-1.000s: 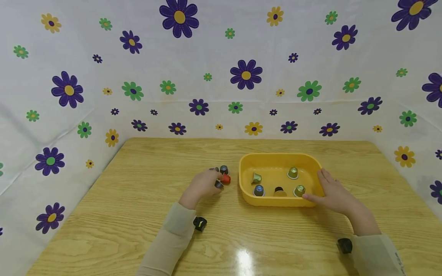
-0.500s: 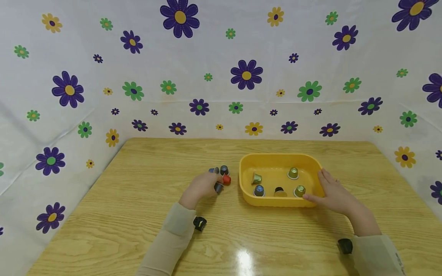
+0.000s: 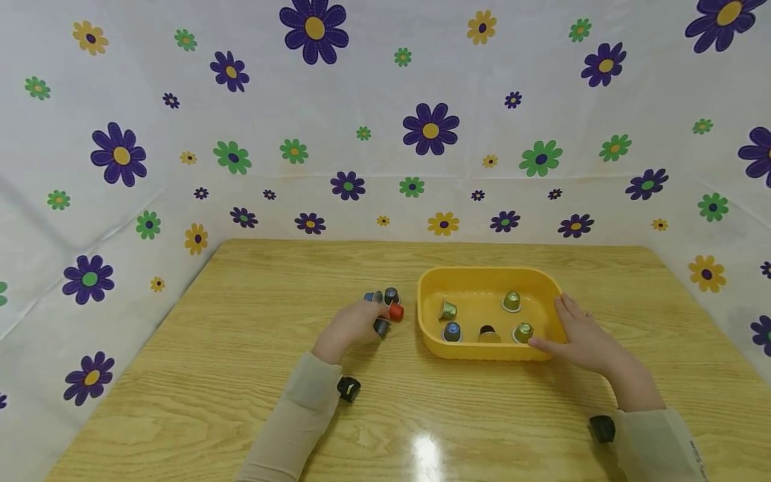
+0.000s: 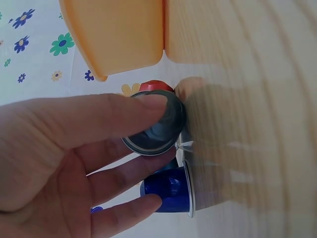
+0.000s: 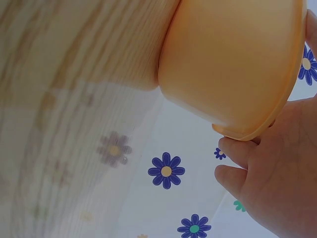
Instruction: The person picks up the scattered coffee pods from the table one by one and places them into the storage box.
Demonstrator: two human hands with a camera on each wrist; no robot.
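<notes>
My left hand [image 3: 355, 323] pinches a dark grey coffee capsule [image 4: 168, 124] between thumb and fingers, low over the table. Around it lie a red capsule [image 3: 395, 312], a dark capsule [image 3: 391, 295] and a blue capsule [image 4: 171, 191]; the little finger reaches the blue one. Part of this cluster is hidden behind the hand. My right hand [image 3: 587, 341] rests on the right front corner of a yellow tray [image 3: 482, 353], thumb on the front rim, the other fingers extended along the right side.
Inside the tray are two lime-green capsules [image 3: 512, 301], a pale green capsule [image 3: 448, 310] on its side, a blue capsule [image 3: 452, 332] and a tilted capsule [image 3: 489, 337] with black and gold parts. A flowered cloth [image 3: 361, 87] stands behind the wooden table [image 3: 470, 408].
The dark grey capsule at my left fingertips has turned and shifted slightly, and the blue capsule behind shows more. The tray and my right hand stay in place.
</notes>
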